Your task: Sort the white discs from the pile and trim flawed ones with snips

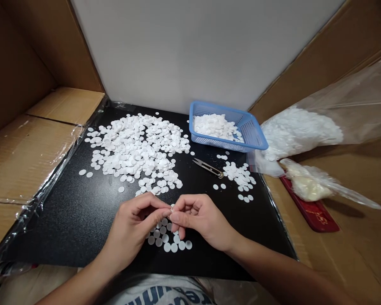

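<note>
My left hand [135, 226] and my right hand [198, 218] meet above the near part of the black table. Thumb and index finger of each are pinched together, tip to tip. Between the fingertips shows a small white piece [172, 208], mostly covered; it looks like the edge of a disc. Under the hands lies a loose group of flat round discs [174, 247], some white, some greyer and translucent. Just beyond the hands spreads a big heap of white discs [130, 146]. To the right are a smaller pile of discs [239, 176] and thread snips [209, 167], lying flat.
A blue plastic basket [249, 131] partly filled with white pieces stands at the back right. Beside it lean a clear bag of white pieces [300, 131] and a small knotted bag [307, 184] over a red case [320, 218]. Cardboard [28, 148] and a pale wall [193, 51] enclose the black table [73, 220].
</note>
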Available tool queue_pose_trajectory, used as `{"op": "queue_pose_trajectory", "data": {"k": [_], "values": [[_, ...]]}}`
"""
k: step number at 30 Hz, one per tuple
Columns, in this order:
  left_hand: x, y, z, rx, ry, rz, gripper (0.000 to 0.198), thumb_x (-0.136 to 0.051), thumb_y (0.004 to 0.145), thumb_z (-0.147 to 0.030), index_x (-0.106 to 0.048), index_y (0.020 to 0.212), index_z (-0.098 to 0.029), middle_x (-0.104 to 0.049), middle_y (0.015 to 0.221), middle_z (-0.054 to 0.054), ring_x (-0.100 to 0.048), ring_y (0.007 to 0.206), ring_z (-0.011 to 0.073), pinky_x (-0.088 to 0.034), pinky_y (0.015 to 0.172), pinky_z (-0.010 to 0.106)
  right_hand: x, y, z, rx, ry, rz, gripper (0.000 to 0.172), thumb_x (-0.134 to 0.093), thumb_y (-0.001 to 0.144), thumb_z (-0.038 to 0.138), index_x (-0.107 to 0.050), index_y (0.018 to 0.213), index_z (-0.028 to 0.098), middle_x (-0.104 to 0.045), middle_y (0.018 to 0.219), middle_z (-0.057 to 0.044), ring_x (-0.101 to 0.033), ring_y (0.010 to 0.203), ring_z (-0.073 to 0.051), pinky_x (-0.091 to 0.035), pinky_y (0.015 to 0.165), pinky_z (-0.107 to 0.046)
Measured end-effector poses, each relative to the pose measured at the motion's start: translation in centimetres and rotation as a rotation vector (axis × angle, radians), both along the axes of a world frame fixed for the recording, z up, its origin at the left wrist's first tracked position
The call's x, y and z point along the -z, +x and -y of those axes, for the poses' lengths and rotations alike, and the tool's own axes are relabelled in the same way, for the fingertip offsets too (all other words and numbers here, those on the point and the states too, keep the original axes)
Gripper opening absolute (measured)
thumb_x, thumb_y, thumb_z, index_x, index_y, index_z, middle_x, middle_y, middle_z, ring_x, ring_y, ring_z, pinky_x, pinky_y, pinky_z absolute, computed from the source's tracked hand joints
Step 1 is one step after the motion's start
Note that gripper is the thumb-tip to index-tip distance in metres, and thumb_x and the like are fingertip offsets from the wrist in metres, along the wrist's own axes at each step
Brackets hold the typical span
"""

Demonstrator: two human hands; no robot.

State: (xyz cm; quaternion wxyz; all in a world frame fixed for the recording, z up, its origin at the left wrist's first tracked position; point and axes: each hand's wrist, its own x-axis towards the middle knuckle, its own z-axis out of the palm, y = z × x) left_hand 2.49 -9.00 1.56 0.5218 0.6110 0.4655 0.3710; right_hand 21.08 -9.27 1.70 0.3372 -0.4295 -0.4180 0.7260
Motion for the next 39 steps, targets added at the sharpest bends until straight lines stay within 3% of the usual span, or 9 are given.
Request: {"op": "queue_pose_trajectory", "data": {"k": [7,11,19,24,26,28,30,34,39], "values": [[0.3,0.2,-0.1,-0.096,-0.195,0.180,0.029,-0.064,0.091,-0.046,-0.069,0.081,-0.019,-0.067,0.071,0.001,-0.058,0.059,0.0128,-0.047,0.054,0.023,0.2,0.1,-0.1,0.029,0.021,0.004,0.039,-0.083,0.071,0.051,-0.065,0.069,0.017,-0.070,0.062,0.000,-0.060,0.047,-0.010,-0.046,0.048,-0.022],[0.4,0.4,-0.2,-0.025,-0.151,0.118,0.027,-0.067,0.090,-0.043,-0.071,0.078,-0.019,-0.066,0.071,0.001,-0.058,0.067,0.0138,-0.048,0.064,0.024,0.5,0.0,-0.2,0.040,0.047,0.009,0.039,-0.084,0.070,0.050,-0.065,0.069,0.016,-0.069,0.062,0.001,-0.060,0.047,-0.009,-0.046,0.048,-0.022],[-0.4,-1.9,-0.9,-0.241,-0.097,0.335,0.031,-0.061,0.095,-0.045,-0.060,0.074,-0.022,-0.062,0.069,-0.002,-0.053,0.061,0.0122,-0.044,0.055,0.021,0.2,2.0,-1.4,-0.036,0.191,0.210,0.035,-0.073,0.081,0.051,-0.064,0.076,0.018,-0.067,0.068,0.000,-0.060,0.056,-0.012,-0.048,0.058,-0.026],[-2.1,-8.0,-0.2,0.267,-0.057,-0.037,0.053,-0.050,0.100,-0.047,-0.056,0.054,-0.020,-0.059,0.055,0.001,-0.053,0.053,0.0135,-0.043,0.054,0.025,-0.8,4.5,-2.3,-0.214,0.257,0.528,0.022,-0.060,0.091,0.033,-0.062,0.075,0.018,-0.063,0.068,0.001,-0.057,0.061,-0.012,-0.045,0.059,-0.024],[-2.2,-8.8,0.4,0.355,-0.086,-0.142,0.044,-0.055,0.098,-0.044,-0.066,0.062,-0.021,-0.063,0.059,0.001,-0.057,0.058,0.0141,-0.045,0.058,0.025,-1.1,4.2,-2.0,-0.211,0.239,0.516,0.021,-0.060,0.091,0.034,-0.062,0.076,0.019,-0.063,0.068,0.001,-0.057,0.061,-0.012,-0.044,0.058,-0.024],[-1.9,-7.9,0.7,0.231,-0.132,-0.210,0.016,-0.065,0.092,-0.039,-0.073,0.092,-0.025,-0.071,0.077,0.000,-0.065,0.070,0.0155,-0.048,0.064,0.024,-1.3,3.3,-1.3,-0.183,0.240,0.440,0.023,-0.062,0.090,0.037,-0.063,0.077,0.019,-0.063,0.067,0.001,-0.057,0.060,-0.011,-0.045,0.058,-0.023],[-1.4,-5.8,0.8,0.188,-0.146,-0.217,0.022,-0.065,0.091,-0.038,-0.069,0.108,-0.025,-0.073,0.085,0.000,-0.067,0.079,0.0165,-0.050,0.070,0.025,-1.4,2.2,-0.6,-0.172,0.224,0.356,0.025,-0.064,0.090,0.040,-0.062,0.078,0.019,-0.063,0.067,0.001,-0.056,0.059,-0.011,-0.045,0.057,-0.023],[-0.9,-1.3,0.5,0.299,-0.130,-0.213,0.014,-0.061,0.091,-0.034,-0.062,0.089,-0.021,-0.067,0.075,-0.004,-0.059,0.067,0.0121,-0.044,0.062,0.022,-1.0,1.2,0.4,-0.163,0.221,0.288,0.025,-0.062,0.092,0.040,-0.060,0.079,0.018,-0.061,0.067,0.002,-0.054,0.057,-0.010,-0.044,0.056,-0.022],[-1.0,0.7,0.3,0.317,0.005,-0.268,0.034,-0.046,0.100,-0.036,-0.052,0.071,-0.019,-0.058,0.061,-0.006,-0.051,0.054,0.0091,-0.035,0.053,0.020,-0.5,1.4,0.8,-0.170,0.327,0.291,0.022,-0.056,0.096,0.035,-0.058,0.081,0.019,-0.060,0.068,0.003,-0.053,0.061,-0.010,-0.040,0.056,-0.022]]}}
